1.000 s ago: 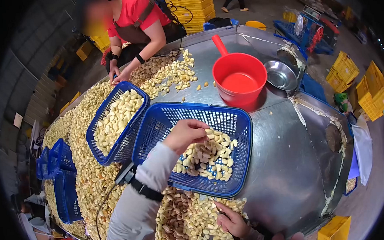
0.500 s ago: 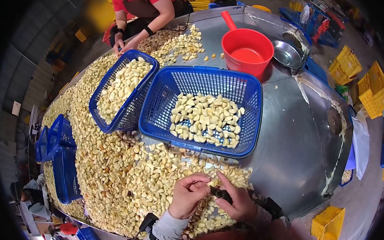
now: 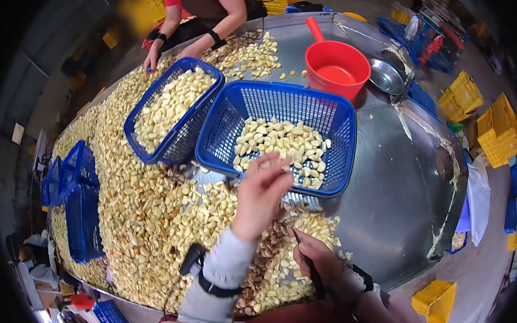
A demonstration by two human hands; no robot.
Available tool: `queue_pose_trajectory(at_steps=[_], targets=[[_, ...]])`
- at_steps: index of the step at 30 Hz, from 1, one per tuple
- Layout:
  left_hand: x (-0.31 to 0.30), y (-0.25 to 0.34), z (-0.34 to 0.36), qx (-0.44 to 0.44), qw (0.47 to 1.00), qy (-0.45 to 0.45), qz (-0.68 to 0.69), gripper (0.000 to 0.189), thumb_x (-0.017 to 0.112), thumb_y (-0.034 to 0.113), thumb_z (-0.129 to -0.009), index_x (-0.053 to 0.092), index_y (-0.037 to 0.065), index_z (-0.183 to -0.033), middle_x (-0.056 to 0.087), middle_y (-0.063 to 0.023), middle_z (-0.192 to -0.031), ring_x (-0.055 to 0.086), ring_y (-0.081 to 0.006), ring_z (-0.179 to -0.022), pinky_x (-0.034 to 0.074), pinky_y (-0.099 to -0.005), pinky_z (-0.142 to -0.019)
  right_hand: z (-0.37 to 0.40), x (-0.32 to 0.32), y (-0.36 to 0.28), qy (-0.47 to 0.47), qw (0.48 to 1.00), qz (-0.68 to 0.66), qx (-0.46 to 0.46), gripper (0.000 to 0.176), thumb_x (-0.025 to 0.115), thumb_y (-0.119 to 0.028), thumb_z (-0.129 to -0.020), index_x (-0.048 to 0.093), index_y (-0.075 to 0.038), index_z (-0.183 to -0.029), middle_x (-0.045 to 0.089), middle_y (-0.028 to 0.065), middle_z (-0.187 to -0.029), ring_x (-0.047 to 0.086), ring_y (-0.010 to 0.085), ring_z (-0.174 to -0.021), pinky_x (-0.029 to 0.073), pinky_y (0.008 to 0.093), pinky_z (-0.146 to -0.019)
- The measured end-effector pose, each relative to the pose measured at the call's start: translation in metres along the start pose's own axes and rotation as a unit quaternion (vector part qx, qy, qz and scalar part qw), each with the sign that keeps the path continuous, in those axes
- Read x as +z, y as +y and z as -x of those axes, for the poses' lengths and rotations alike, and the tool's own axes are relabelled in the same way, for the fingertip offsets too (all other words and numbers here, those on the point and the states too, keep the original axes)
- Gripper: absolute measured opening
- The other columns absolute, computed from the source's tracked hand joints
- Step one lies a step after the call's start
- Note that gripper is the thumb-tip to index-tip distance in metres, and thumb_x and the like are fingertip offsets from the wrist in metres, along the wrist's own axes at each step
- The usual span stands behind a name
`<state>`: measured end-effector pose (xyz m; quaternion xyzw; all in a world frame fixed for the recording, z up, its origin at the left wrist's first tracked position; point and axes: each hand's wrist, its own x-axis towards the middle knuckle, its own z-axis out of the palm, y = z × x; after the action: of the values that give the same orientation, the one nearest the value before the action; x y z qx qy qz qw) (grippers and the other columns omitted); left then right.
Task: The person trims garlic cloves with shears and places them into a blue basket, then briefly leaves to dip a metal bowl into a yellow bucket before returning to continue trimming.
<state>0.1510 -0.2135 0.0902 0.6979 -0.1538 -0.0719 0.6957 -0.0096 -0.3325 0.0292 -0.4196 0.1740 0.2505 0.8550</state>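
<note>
My left hand [image 3: 259, 198] reaches over the near rim of a blue plastic basket [image 3: 345, 157], slightly blurred, its fingers pinched on what looks like a pale garlic clove [image 3: 286, 167]. Peeled garlic cloves [image 3: 280, 138] cover part of that basket's floor. Lower down, my right hand [image 3: 324, 261] grips a small knife [image 3: 312, 268] with a dark handle, its thin tip pointing up and away from me. Under and around both hands lies a broad heap of garlic cloves [image 3: 156, 225], with browner ones between my forearms.
A second blue basket [image 3: 182, 155], fuller of cloves, leans against the first. A red dipper [image 3: 338, 69] and a metal bowl [image 3: 387, 76] stand at the back right of the metal table [image 3: 387, 172]. Across it, another person's hands [image 3: 151, 62] work at the heap. More blue baskets [image 3: 83, 223] stand left.
My left hand has left the right hand and moved forward to the basket's near side. My right hand has stayed low, and its knife now shows more clearly. The view has shifted slightly.
</note>
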Motion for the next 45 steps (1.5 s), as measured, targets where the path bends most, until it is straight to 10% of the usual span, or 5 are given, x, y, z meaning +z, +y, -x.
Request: queue_pose_trajectory(at_steps=[14,21,34,40,45], targets=[[-0.048,-0.078,0.230,-0.103,0.799,-0.035,-0.592,0.052,0.065,0.023,-0.079,0.051,0.013,-0.128,0.041,-0.0169,-0.132,0.035,-0.0392,-0.122,0.027,-0.0587,-0.096,-0.041,0.020,0.063,0.077,0.521,0.829,-0.185,0.069,0.067,-0.030,-0.079,0.037,-0.014,-0.139,0.033,0.0115,-0.147,0.062,0.0244,-0.056,0.049,0.0354,-0.049],[-0.019,-0.092,0.237,-0.080,0.981,-0.166,-0.060,0.039,0.066,0.022,-0.082,0.059,0.008,-0.118,0.050,-0.0174,-0.126,0.047,-0.0313,-0.118,0.045,-0.0353,-0.093,-0.046,-0.014,0.015,0.161,0.526,0.819,-0.161,0.066,0.065,-0.021,-0.080,0.037,-0.019,-0.139,0.036,0.0135,-0.144,0.065,0.0272,-0.066,0.052,0.0379,-0.056],[-0.059,-0.087,0.153,0.035,0.921,-0.059,-0.384,0.017,0.069,0.008,-0.072,0.065,0.006,-0.089,0.057,-0.0102,-0.084,0.057,-0.0263,-0.076,0.048,-0.0357,-0.066,0.002,-0.010,0.072,0.084,0.877,0.432,-0.191,0.062,0.061,-0.013,-0.079,0.041,-0.011,-0.137,0.057,0.0167,-0.116,0.058,0.0374,-0.103,0.047,0.0396,-0.089],[-0.096,-0.087,0.150,-0.290,0.925,0.106,0.223,0.013,0.057,0.003,-0.086,0.063,-0.002,-0.098,0.054,-0.0062,-0.076,0.055,-0.0156,-0.066,0.047,-0.0283,-0.061,0.018,0.012,0.076,-0.088,0.677,0.716,-0.145,0.066,0.064,-0.022,-0.080,0.037,-0.016,-0.139,0.044,0.0130,-0.138,0.065,0.0295,-0.084,0.053,0.0369,-0.066],[-0.069,-0.107,0.136,0.014,0.932,-0.016,-0.362,0.007,0.060,0.007,-0.080,0.058,0.002,-0.085,0.048,-0.0098,-0.082,0.052,-0.0246,-0.068,0.043,-0.0364,-0.057,0.001,0.000,0.080,-0.113,0.595,0.788,-0.111,0.072,0.067,-0.027,-0.080,0.032,-0.020,-0.142,0.024,0.0045,-0.152,0.067,0.0277,-0.071,0.053,0.0387,-0.058]])
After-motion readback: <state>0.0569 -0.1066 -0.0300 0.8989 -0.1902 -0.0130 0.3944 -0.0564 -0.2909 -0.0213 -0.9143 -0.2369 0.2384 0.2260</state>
